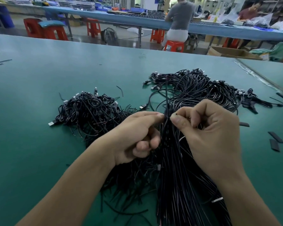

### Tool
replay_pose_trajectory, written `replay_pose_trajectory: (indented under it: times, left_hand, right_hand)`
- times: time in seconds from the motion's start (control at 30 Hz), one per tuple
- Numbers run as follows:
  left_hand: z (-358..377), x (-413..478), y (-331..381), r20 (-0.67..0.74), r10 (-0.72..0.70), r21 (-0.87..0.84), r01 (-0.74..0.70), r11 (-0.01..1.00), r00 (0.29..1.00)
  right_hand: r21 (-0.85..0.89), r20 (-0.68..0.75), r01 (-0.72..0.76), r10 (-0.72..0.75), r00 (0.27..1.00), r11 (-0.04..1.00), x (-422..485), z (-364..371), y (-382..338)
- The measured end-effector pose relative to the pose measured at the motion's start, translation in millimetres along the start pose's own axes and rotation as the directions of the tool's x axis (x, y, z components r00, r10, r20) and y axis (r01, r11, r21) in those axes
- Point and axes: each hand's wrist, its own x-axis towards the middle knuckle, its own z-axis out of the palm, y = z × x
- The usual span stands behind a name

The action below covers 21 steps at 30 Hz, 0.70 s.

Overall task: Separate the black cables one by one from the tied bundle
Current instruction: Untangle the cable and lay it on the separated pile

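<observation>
Black cables, one tied bundle [175, 176], lying on the green surface [39, 95], long axis running from the near edge straight away from me. Its neck sits right between my two hands. Left hand [137, 136] pinches it from the left with thumb and forefinger, the other fingers [142, 147] curled in. Right hand [211, 131] pinches from the right, also clenched on the strands. Which single cable each pinch has, I can't tell. One strand [165, 90] stands out past the pinch, pointing away from me, so I judge the pull goes up and away along that axis. Both hands are equally near.

Counts: one bundle, two hands, two loose heaps, a left heap [88, 111] and a far heap [203, 88]. Cables per heap are too many to count. Several short black strips [275, 137] lie to the right.
</observation>
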Motion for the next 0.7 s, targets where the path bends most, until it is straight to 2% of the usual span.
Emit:
replay_pose_trajectory:
  times: [0.17, 0.33, 0.43, 0.53, 0.63, 0.7]
  left_hand:
    - [0.3, -1.2, 6.8, 0.111, -0.084, -0.102, 0.095, 0.990, 0.990]
    - [-2.2, -3.1, 8.6, 0.228, -0.130, -0.079, 0.151, 0.985, 0.965]
    - [-1.5, -4.5, 9.1, 0.281, -0.146, -0.127, 0.188, 0.974, 0.949]
    - [-3.8, -2.8, 8.4, 0.332, -0.102, -0.211, 0.180, 0.961, 0.938]
    - [-4.4, 0.3, 6.9, 0.313, -0.029, -0.327, 0.137, 0.935, 0.949]
    - [-3.4, 2.5, 5.5, 0.207, 0.034, -0.377, 0.048, 0.925, 0.978]
  right_hand:
    - [-0.007, -0.019, 0.056, -0.056, 0.998, 0.998, -3.1, 4.0, 0.5]
    - [-0.085, 0.001, 0.157, -0.157, 0.988, 0.984, -5.4, 7.0, -0.7]
    - [-0.078, 0.007, 0.154, -0.154, 0.988, 0.985, -6.2, 8.0, 0.6]
    - [-0.049, -0.001, 0.125, -0.125, 0.992, 0.991, -4.4, 4.2, 3.0]
    - [-0.044, 0.004, 0.117, -0.117, 0.993, 0.992, -3.5, 3.6, 2.8]
    - [-0.047, 0.008, 0.121, -0.121, 0.993, 0.991, -4.6, 5.8, 2.0]
